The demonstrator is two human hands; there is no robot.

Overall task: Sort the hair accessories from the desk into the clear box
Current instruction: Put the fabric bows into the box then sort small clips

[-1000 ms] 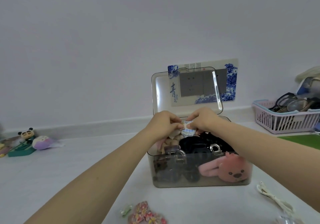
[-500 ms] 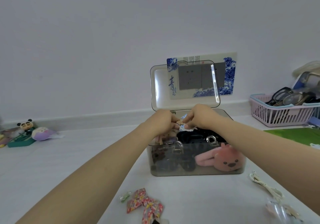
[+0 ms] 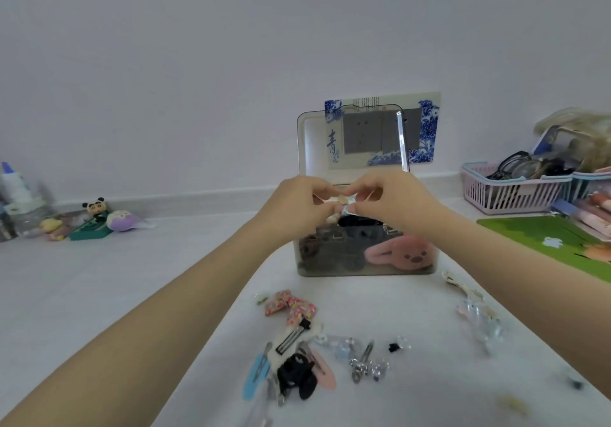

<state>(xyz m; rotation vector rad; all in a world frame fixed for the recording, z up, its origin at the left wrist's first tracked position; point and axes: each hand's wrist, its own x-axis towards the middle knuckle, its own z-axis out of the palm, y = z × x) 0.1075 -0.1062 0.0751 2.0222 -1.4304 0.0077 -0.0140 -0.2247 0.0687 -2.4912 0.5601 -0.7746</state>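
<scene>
White worktop (image 3: 99, 294) seen from above and forward, set against a pale wall. Clear box (image 3: 363, 267) placed at centre, near the wall, lid (image 3: 307, 142) raised upright behind it. Box seen to be well filled: dark hair ties massed at left and centre, a pink plush clip (image 3: 403, 254) pressed against the front wall at right.

Pink slatted basket (image 3: 509, 195) noted at far right, spectacles piled inside. Green mat (image 3: 545, 238) lying just in front of it. Small figures and a panda toy (image 3: 96, 208) grouped at far left by the wall.

Both forearms extended over the worktop. Left hand (image 3: 297, 205) and right hand (image 3: 393, 201) held together above the open box, fingertips of both pinched on a small pale blue-and-white accessory (image 3: 345, 203); its exact kind cannot be told, as it is blurred and partly covered by the fingers.

Loose hair accessories (image 3: 297, 350) left scattered on the worktop in front of the box: a floral bow (image 3: 291, 304), a black claw clip (image 3: 297, 377), a blue snap clip (image 3: 256, 373), a pink snap clip (image 3: 325, 373), metal clips with clear beads (image 3: 363, 360). A further clear clip (image 3: 482, 320) lies apart at right, blurred.
</scene>
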